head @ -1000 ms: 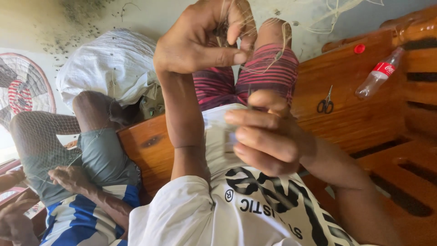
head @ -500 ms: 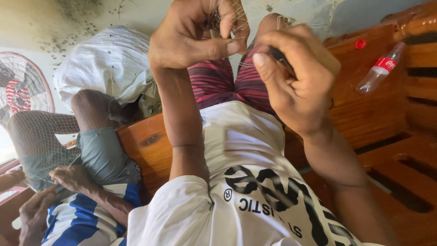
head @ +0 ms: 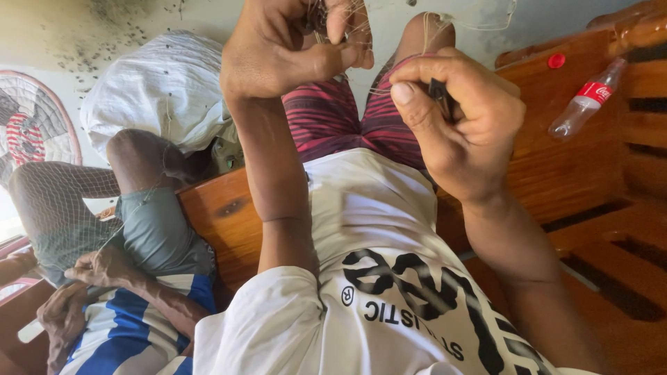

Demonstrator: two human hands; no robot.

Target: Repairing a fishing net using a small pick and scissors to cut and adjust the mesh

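Netting thread (head: pixel 333 17): thin pale strands bunched at top of frame, pinched in left hand; further strands run right across bare knee (head: pixel 431 35).
Left hand (head: pixel 292 45): raised, fingers curled tight, thumb pressed against forefinger, gripping the thread bundle.
Right hand (head: pixel 458 118): just beside left hand, slightly lower; fingers clenched around small dark tool (head: pixel 439 94), only its end visible between thumb and forefinger. Tool type: cannot tell.
Hands, own: 2 counted, near each other, not touching.
Clothing below hands: red-striped shorts (head: pixel 326 118), white T-shirt (head: pixel 389 278) with black print.
Seat: brown wooden bench (head: pixel 229 215).
Container 1: clear plastic bottle (head: pixel 583 104), red label, lying on the wood at right; uncapped, contents not discernible. Count: 1.
Red cap (head: pixel 556 61): lies apart from bottle, on the wood. Count: 1.
Container 2: white sack (head: pixel 160 90), full, closed; contents hidden. Count: 1.
Second person: at left, grey shorts (head: pixel 149 229), blue-striped shirt, fine mesh net (head: pixel 48 208) over legs; two hands (head: pixel 97 267) at the net.
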